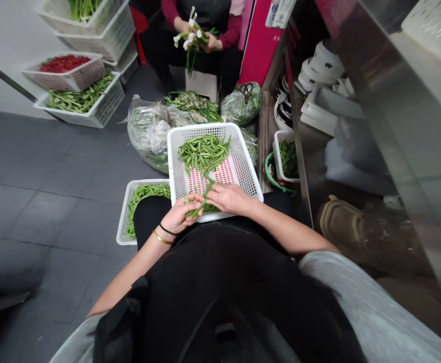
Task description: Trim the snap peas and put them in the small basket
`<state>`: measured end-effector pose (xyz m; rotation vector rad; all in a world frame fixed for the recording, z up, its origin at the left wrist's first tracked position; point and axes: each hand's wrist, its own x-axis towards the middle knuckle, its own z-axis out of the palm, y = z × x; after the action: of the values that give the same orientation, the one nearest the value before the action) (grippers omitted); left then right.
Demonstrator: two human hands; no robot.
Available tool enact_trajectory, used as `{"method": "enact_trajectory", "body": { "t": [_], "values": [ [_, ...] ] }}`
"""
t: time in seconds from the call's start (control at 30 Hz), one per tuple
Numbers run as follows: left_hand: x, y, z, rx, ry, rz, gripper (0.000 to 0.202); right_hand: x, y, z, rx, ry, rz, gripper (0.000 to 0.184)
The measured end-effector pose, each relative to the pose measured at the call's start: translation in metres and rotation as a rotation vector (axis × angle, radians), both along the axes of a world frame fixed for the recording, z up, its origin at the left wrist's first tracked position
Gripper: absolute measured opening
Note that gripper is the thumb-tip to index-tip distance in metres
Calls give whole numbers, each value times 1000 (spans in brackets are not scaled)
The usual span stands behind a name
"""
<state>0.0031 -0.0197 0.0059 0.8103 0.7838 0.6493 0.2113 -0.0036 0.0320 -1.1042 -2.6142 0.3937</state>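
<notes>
A: What does the left hand (180,216) do?
B: Its fingers pinch a bean (197,207) at lower middle of the frame.
A: And the right hand (230,198)?
B: It lies over the same small bunch, very near the left hand, but I cannot tell if it grips.
A: Where are the beans?
B: Between the hands, above the basket (201,130) on the lap. More beans (204,154) lie inside it, and a second basket (124,222) sits just left of the lap.
A: What is at the top?
B: At top middle, a co-worker's hands (212,44) hold scallions (192,40). At upper left, another basket holds red chilies (64,63)
</notes>
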Motion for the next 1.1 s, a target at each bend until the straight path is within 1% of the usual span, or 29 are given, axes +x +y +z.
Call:
{"method": "enact_trajectory", "body": {
  "t": [0.03,0.07,0.13,0.17,0.2,0.23,0.27,0.33,0.37,0.4,0.43,0.47,0.5,0.53,0.57,0.6,0.63,0.67,0.73,0.8,0.87,0.9,0.97,1.03,1.1],
  "values": [
    [-2,1,2,61,63,-47,22,-3,-1,0,-26,-32,71,31],
    [-3,2,3,138,122,-105,21,-6,0,-1,-71,-18,139,32],
    [-4,3,7,289,187,-218,21,-9,1,-5,-203,129,241,31],
    [-3,2,9,334,177,-238,21,-11,2,-8,-279,243,245,32],
    [-1,2,9,350,141,-214,21,-13,3,-11,-352,365,206,33],
    [3,3,9,342,91,-142,21,-15,3,-15,-417,481,129,35],
    [7,4,7,321,38,-31,21,-16,3,-19,-468,577,32,36],
    [13,10,2,281,-36,243,21,-14,5,-26,-533,687,-127,35],
    [13,15,-1,271,-50,381,21,-9,6,-29,-550,690,-168,34],
    [10,21,-4,264,-52,510,21,-2,10,-31,-564,652,-173,34],
    [5,28,-7,254,-53,618,21,7,14,-33,-582,573,-147,34],
    [-2,35,-11,236,-60,696,21,17,21,-34,-603,457,-106,33],
    [-9,41,-13,204,-82,737,22,26,30,-36,-627,310,-71,32],
    [-17,47,-16,158,-117,737,22,34,40,-38,-657,148,-49,32],
    [-24,51,-18,101,-157,706,22,39,53,-42,-683,-3,-44,35],
    [-28,53,-20,41,-197,652,21,40,66,-47,-692,-132,-69,39],
    [-31,54,-22,-16,-229,586,19,37,80,-54,-681,-238,-128,42],
    [-32,53,-23,-62,-250,522,17,31,94,-63,-648,-291,-190,44],
    [-28,49,-24,-103,-264,417,19,12,117,-83,-501,-410,-391,39],
    [-24,43,-23,-94,-249,350,25,-8,132,-101,-487,-438,-429,33],
    [-22,37,-21,-85,-221,313,23,-20,136,-113,-496,-429,-413,28],
    [-22,35,-20,-91,-201,302,20,-22,136,-116,-493,-420,-403,26],
    [-23,32,-19,-116,-132,282,21,-21,129,-113,-470,-392,-390,22],
    [-21,31,-20,-113,2,287,23,-15,115,-102,-439,-354,-376,20],
    [-15,30,-24,-50,177,326,28,-10,97,-88,-410,-307,-339,18]
  ]
}}
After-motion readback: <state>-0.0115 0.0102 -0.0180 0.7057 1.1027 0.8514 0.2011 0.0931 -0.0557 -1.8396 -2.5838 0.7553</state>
